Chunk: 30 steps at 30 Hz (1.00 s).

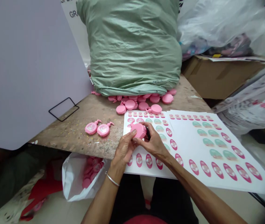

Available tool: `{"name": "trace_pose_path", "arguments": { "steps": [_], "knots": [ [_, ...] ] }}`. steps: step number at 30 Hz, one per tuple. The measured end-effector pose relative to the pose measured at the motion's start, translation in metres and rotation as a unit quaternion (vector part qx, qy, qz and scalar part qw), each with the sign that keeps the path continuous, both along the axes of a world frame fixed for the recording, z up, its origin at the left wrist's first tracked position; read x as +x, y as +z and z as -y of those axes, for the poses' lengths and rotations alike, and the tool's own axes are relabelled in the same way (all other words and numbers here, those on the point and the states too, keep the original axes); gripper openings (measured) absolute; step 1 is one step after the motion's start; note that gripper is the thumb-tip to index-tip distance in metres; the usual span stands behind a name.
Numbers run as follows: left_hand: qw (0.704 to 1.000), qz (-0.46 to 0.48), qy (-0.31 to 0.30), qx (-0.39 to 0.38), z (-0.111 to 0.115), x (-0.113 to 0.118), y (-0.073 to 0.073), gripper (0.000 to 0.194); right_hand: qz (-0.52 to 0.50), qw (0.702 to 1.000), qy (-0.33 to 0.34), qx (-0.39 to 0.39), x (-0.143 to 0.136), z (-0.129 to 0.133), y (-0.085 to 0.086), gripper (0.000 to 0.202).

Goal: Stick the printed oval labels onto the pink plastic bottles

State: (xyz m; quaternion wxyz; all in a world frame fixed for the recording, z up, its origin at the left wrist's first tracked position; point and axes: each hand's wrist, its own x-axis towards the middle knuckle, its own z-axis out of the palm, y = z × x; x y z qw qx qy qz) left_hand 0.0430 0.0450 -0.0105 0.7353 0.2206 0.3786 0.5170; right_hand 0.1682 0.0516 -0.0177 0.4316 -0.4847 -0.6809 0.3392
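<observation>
My left hand is closed on the lower left side of a pink toy pump bottle, its thumb on the plain pink face. From the other side, my right hand pinches the bottle's right edge. Something small and black shows within the right fingers; its kind is hidden. Beneath both hands lies a white sticker sheet printed with pink and green labels. On the table to the left lie two pink pump bottles, one beside the other, both with round labels on their faces.
Several pink pieces lie before a big green sack. A second sticker sheet spreads to the right. Below the table's front edge, a white bag holds pink pieces. A grey panel stands left; a cardboard box stands right.
</observation>
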Motion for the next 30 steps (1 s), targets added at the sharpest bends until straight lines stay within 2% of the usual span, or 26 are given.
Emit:
{"name": "trace_pose_path", "arguments": {
  "steps": [3,4,6,7,9,11,15,22,30],
  "knots": [
    [0.996,0.071,0.051,-0.011,-0.003,-0.009,0.013,0.024,-0.038,0.998,0.051,0.001,-0.008,0.003,0.013,0.060],
    [0.994,0.073,0.075,-0.009,-0.004,-0.015,0.015,0.024,-0.025,0.998,0.055,0.009,-0.009,0.003,0.015,0.053],
    [0.993,0.040,0.111,-0.002,-0.006,-0.031,0.013,0.024,0.036,0.999,0.018,0.028,-0.006,0.004,0.015,0.029],
    [0.993,0.017,0.119,-0.001,-0.006,-0.039,0.010,0.026,0.079,0.996,-0.011,0.036,-0.004,0.004,0.012,0.020],
    [0.994,-0.022,0.109,-0.007,-0.006,-0.052,0.002,0.031,0.177,0.982,-0.055,0.047,0.000,0.006,0.002,0.016],
    [0.995,-0.043,0.090,-0.012,-0.007,-0.056,-0.006,0.034,0.251,0.964,-0.064,0.058,0.000,0.009,-0.012,0.012],
    [0.998,-0.047,0.043,0.005,-0.016,-0.044,-0.016,0.033,0.313,0.940,-0.074,0.112,-0.004,0.017,-0.032,0.010],
    [0.999,-0.033,-0.003,0.023,-0.036,-0.032,-0.029,0.033,0.367,0.913,-0.092,0.153,-0.004,0.021,-0.038,0.013],
    [0.998,-0.048,-0.002,0.032,-0.036,-0.029,-0.030,0.029,0.321,0.938,-0.061,0.116,0.000,0.018,-0.037,0.009]
  ]
}}
